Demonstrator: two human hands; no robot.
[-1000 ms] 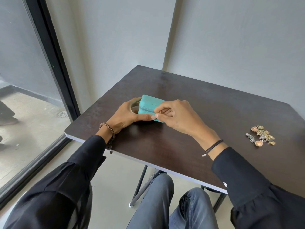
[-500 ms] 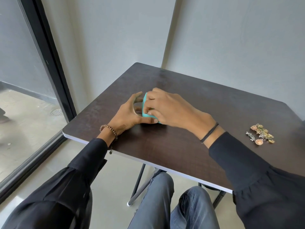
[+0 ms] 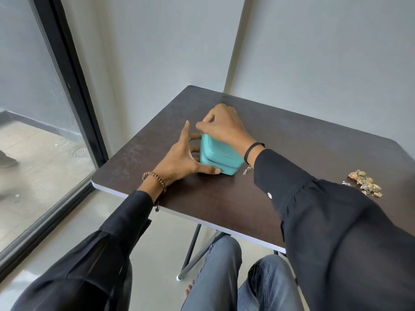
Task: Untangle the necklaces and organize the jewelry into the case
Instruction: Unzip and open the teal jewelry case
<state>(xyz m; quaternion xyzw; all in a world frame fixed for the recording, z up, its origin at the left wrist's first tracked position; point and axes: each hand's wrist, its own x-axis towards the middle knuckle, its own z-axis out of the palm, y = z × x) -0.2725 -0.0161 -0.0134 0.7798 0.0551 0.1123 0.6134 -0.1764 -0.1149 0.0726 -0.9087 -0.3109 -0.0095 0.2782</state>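
Locating the turquoise case (image 3: 221, 153) first: where does it lie? (Student)

Closed, on the dark table (image 3: 202, 198), toward its left side, between both hands. (Tutor)

How does the left hand (image 3: 179, 160) stand? (Student)

It grasps the case's left end: thumb pressed along the near lower edge, fingers against the far side, forefinger raised. A bead bracelet (image 3: 157, 178) circles the wrist. (Tutor)

And the right hand (image 3: 224, 129)? (Student)

It reaches over the lid; its fingertips pinch a small metal zip pull (image 3: 202, 133) at the far left corner. A second pull (image 3: 247, 170) hangs at the near right corner. (Tutor)

And the jewelry (image 3: 365, 186)? (Student)

A tangled heap, well apart at the table's right, partly hidden by the right sleeve (image 3: 336, 221). (Tutor)
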